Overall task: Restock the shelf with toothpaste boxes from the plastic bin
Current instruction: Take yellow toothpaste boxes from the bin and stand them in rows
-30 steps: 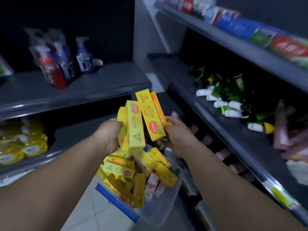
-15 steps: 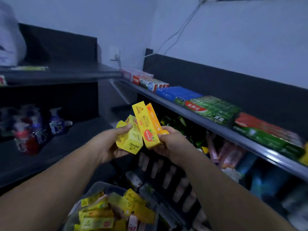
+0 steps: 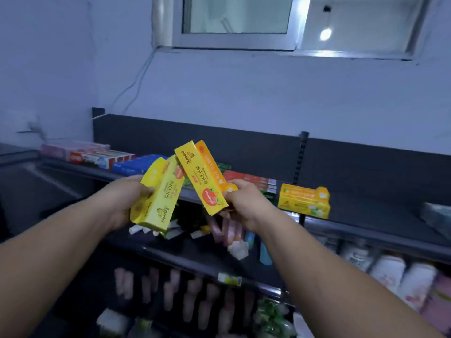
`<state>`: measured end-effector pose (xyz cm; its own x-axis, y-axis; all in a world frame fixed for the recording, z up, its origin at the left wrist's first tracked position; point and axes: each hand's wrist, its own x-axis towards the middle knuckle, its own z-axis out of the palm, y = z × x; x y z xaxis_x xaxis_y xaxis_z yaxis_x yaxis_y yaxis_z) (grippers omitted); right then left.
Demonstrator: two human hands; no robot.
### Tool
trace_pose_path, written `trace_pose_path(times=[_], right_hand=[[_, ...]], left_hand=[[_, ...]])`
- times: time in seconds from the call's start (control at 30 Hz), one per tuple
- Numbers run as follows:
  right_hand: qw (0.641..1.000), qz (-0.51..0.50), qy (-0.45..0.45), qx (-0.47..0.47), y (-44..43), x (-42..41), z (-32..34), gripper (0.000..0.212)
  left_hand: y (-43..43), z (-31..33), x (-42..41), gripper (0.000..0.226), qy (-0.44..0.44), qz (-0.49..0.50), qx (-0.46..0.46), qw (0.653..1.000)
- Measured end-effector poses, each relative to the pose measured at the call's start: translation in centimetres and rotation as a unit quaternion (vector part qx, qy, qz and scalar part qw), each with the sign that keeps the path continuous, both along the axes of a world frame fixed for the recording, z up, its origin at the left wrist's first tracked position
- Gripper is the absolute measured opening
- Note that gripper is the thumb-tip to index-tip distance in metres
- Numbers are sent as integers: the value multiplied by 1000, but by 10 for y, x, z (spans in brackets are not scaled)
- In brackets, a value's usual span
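Yellow card in both hands. The left hand (image 3: 124,201) grips a bundle of lime-yellow toothpaste boxes (image 3: 158,196). The right hand (image 3: 246,203) pinches a yellow-and-orange pair (image 3: 202,176) by its lower end, fanned upward. Both bundles are in the air, left of the stocked yellow stack (image 3: 303,202), which sits on the top shelf (image 3: 366,215). The plastic bin is out of view.

Risk: the grips look loose and fanned, so a box could slip out and fall short of the stack. A crowded set-down could also knock the stack.

Left hand (image 3: 122,201), right hand (image 3: 246,207) raised toothpaste boxes (image 3: 202,176) to top shelf (image 3: 366,207).
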<state>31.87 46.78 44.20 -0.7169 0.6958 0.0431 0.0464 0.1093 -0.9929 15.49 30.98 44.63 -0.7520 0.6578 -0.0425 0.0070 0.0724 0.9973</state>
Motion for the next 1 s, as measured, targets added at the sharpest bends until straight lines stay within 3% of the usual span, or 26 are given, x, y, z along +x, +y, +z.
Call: trace_pose_path(times=[0.4,0.67,1.0], right_hand=[[988,-137,-8,66,192,170,16,9],[959,-238,-91,125,308,293,3,13],[941,-204,-192,191,372,336,-20,12]], left_hand=[[188,28,131,19,190,-13,-27,981],[293,50,213,14,269,-44,-9,962],[363,64,269,13,362,-105,-56,925]])
